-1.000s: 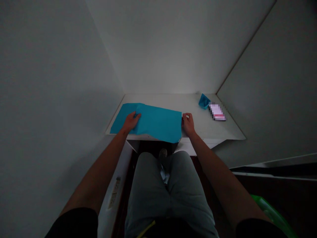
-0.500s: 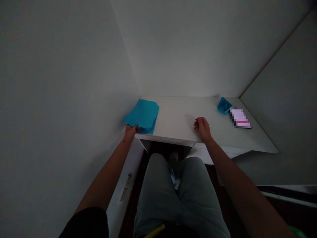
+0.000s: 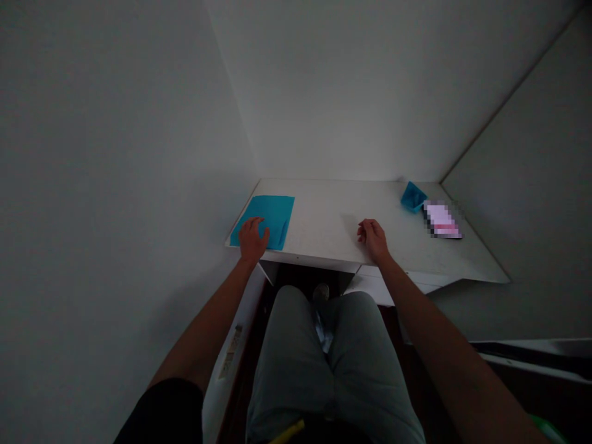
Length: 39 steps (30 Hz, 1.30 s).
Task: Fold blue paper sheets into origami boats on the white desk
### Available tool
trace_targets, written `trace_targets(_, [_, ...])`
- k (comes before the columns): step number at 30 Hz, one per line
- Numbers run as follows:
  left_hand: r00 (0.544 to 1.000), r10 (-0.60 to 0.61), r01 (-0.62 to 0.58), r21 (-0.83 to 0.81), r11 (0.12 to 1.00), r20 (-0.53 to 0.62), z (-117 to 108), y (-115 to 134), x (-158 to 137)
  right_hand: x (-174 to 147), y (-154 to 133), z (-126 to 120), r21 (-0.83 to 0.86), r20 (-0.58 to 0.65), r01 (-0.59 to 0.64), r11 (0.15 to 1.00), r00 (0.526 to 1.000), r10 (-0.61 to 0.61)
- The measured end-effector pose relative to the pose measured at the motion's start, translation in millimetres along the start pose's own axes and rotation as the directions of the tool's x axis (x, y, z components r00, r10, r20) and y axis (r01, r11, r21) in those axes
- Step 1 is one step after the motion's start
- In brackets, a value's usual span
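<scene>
Blue paper sheets (image 3: 274, 213) lie flat in a loose stack at the left end of the white desk (image 3: 324, 228). Over their front part, my left hand (image 3: 252, 239) is open, fingers spread on the top sheet and gripping nothing. My right hand (image 3: 372, 239) rests on the desk near the front edge, right of the middle. Its fingers are loosely curled in, and nothing shows in them. Clear desk surface separates it from the blue sheets.
A small blue open box (image 3: 413, 197) stands at the back right. Beside it lies a phone (image 3: 441, 219) with a lit, blurred screen. Walls close in the desk at the left, back and right. A white drawer front (image 3: 370, 285) sits under the desk.
My left hand has let go of the paper's front left corner and moved onto the top. The lifted sheet now lies flat. My right hand has stayed put.
</scene>
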<state>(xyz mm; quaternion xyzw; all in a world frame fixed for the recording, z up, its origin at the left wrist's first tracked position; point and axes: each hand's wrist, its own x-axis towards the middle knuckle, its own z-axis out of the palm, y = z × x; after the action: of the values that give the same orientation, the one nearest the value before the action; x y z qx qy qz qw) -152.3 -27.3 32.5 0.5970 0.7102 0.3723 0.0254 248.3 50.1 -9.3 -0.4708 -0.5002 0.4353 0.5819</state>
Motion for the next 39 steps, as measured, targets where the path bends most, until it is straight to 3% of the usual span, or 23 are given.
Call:
trace_targets(5, [0.99, -0.048, 0.042, 0.05, 0.998, 0.134, 38, 3, -7, -4, -3, 0, -0.059, 0.015, -0.009, 0.998, 1.0, 0.009])
trace_targets(12, [0.947, -0.073, -0.025, 0.3, 0.954, 0.313, 48, -7, -2, -8, -5, 5, -0.207, 0.086, -0.007, 0.978, 0.996, 0.025])
trace_targets(21, [0.961, -0.059, -0.059, 0.411, 0.91, 0.269, 54, -1, 0, -19, 3, 0, -0.414, 0.247, 0.182, 0.892, 0.965, -0.082])
trace_targets(23, [0.962, -0.063, -0.055, 0.416, 0.908, 0.266, 53, 0, -1, -11, 0, -14, -0.505, 0.229, 0.253, 0.825, 0.961, -0.155])
trace_targets(25, [0.964, -0.059, -0.057, 0.418, 0.907, 0.26, 53, 0, -1, 2, -4, -34, -0.656, 0.187, 0.303, 0.692, 0.953, -0.239])
trace_targets(29, [0.972, -0.02, -0.079, 0.406, 0.91, 0.235, 53, 1, -2, 35, -12, -82, -0.904, 0.079, 0.213, 0.37, 0.935, -0.346])
trace_targets(34, [0.972, -0.041, -0.059, 0.408, 0.911, 0.231, 54, -1, -2, 75, -23, -119, -0.974, 0.124, 0.161, 0.158, 0.967, -0.221])
trace_targets(39, [0.973, -0.033, -0.065, 0.407, 0.911, 0.23, 55, -2, -2, 99, -35, -131, -0.993, 0.112, 0.114, 0.036, 0.992, -0.05])
